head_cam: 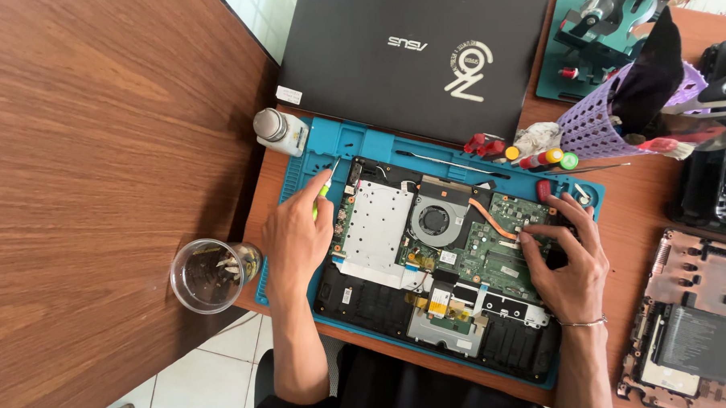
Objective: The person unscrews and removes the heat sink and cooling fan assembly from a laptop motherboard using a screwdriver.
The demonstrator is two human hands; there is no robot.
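Note:
An opened laptop base lies on a blue work mat, showing its green board, round fan and silver shield plate. My left hand is at the base's left edge and holds a green-handled screwdriver, whose tip points up toward the mat's top left. At the right side of the green board rests my right hand, fingertips pressing on it. A thin bracelet circles that wrist.
A closed black laptop lies beyond the mat. A glass jar stands left, a small white bottle at the mat's corner. Right: a purple basket of tools, another opened laptop shell, loose screwdrivers.

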